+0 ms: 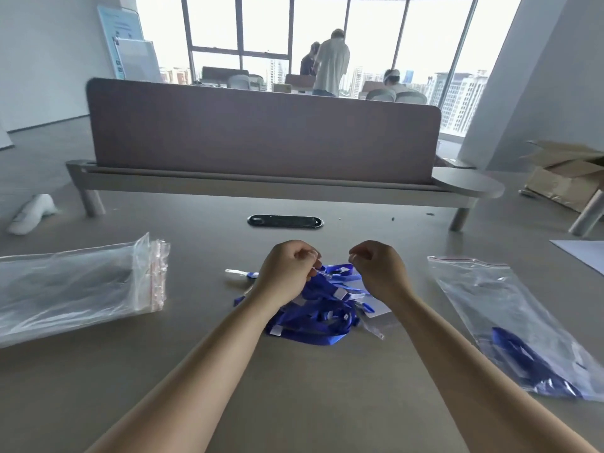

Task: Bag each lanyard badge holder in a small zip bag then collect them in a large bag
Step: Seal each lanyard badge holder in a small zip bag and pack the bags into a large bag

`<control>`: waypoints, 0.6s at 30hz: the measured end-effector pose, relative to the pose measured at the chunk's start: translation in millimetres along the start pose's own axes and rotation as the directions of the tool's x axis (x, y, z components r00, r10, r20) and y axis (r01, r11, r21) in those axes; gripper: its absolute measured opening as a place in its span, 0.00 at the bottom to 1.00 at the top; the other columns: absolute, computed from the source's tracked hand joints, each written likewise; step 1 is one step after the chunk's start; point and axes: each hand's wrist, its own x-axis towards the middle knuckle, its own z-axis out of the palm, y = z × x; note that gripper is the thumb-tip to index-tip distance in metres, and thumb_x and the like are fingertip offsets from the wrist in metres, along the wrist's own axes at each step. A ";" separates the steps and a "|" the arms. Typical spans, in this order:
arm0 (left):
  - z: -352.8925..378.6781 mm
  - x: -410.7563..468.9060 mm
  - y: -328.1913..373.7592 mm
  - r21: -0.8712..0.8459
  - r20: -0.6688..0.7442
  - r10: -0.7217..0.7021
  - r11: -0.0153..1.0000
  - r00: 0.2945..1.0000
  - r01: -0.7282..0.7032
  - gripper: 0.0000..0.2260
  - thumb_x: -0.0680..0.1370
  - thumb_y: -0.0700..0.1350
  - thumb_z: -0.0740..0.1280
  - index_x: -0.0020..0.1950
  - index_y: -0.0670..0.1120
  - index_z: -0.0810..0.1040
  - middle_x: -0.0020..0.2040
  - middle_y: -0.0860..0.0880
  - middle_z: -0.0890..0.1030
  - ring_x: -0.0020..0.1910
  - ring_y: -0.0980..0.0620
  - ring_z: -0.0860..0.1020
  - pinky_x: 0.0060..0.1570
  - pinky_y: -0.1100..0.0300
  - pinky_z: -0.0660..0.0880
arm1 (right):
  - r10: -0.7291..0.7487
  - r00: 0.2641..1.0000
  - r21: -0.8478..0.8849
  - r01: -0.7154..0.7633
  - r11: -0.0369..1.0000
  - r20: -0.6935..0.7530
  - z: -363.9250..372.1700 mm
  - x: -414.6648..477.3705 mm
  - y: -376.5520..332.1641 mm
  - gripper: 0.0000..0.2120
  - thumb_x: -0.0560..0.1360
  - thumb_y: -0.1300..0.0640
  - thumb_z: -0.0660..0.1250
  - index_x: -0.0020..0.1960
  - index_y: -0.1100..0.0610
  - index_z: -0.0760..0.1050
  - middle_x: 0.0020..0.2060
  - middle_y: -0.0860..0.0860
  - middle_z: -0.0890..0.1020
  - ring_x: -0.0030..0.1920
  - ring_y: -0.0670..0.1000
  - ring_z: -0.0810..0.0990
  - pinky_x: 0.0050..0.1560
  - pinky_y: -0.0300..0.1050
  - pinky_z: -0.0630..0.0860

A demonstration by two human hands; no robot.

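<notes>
Table (202, 299) gaps (seemingly passable) separate lanyard pile (313, 325), bag stack (75, 286), large bag (483, 299).

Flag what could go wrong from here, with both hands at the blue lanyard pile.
1. The tangled pile of blue fabric lanyards is intertwined; the left hand pinches a clear plastic piece at its top, so pulling may drag several straps along.
2. The stack of small clear zip bags lies well left of both hands; reaching for one could mean letting go.
</notes>
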 end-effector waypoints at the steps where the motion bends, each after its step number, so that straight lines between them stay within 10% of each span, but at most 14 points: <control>1: 7.2 4.4 1.8 0.006 0.007 0.010 1.000 1.000 -0.010 0.10 0.82 0.42 0.61 0.48 0.46 0.82 0.43 0.52 0.85 0.43 0.53 0.84 0.52 0.52 0.82 | 0.002 1.000 -0.025 -0.002 1.000 -0.012 -3.3 4.8 6.1 0.07 0.75 0.58 0.64 0.46 0.52 0.82 0.40 0.48 0.83 0.37 0.49 0.78 0.36 0.40 0.72; 11: 65.4 34.7 12.8 0.072 0.083 0.053 0.996 0.995 -0.059 0.10 0.82 0.43 0.61 0.52 0.45 0.82 0.46 0.51 0.85 0.43 0.56 0.83 0.45 0.63 0.79 | 0.062 0.998 -0.312 -0.052 0.949 0.021 -16.6 43.6 44.5 0.09 0.75 0.55 0.67 0.44 0.59 0.82 0.35 0.54 0.84 0.31 0.52 0.80 0.31 0.38 0.72; 18: 71.9 36.3 7.0 0.105 0.085 0.039 0.993 0.996 -0.048 0.10 0.82 0.43 0.61 0.53 0.44 0.82 0.44 0.53 0.84 0.41 0.57 0.83 0.47 0.59 0.81 | 0.026 0.941 -0.423 0.127 0.897 0.338 -11.3 45.0 50.9 0.25 0.72 0.45 0.73 0.64 0.56 0.78 0.60 0.54 0.82 0.57 0.55 0.80 0.58 0.48 0.77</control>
